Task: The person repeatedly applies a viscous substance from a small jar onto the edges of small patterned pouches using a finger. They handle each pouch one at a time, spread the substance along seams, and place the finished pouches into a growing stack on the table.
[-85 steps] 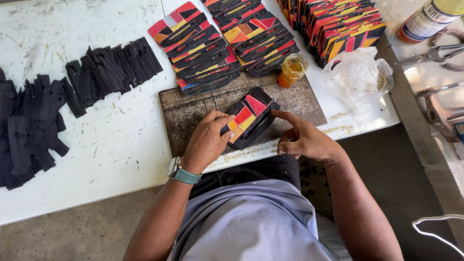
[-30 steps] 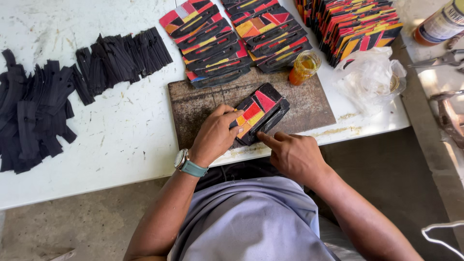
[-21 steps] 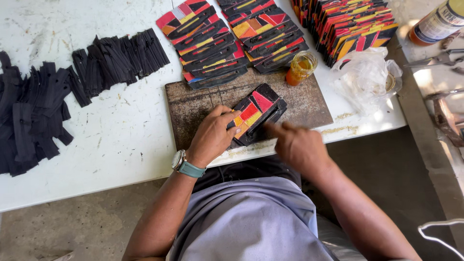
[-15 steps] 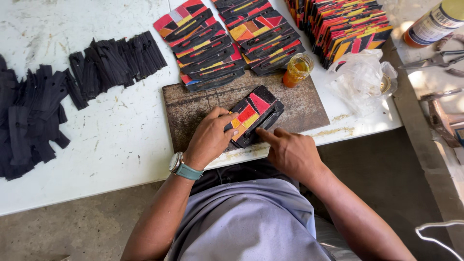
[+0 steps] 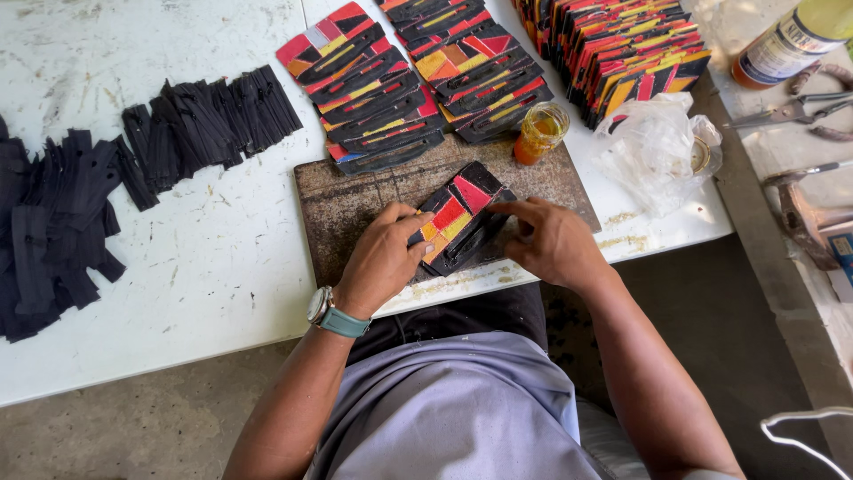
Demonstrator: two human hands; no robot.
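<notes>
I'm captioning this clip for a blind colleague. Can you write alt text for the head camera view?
Seen from above, a person's left hand and right hand press a black, red and yellow patchwork piece flat on a dark work board on a white table. Rows of similar colourful pieces, black strips and a small jar of orange liquid lie beyond.
</notes>
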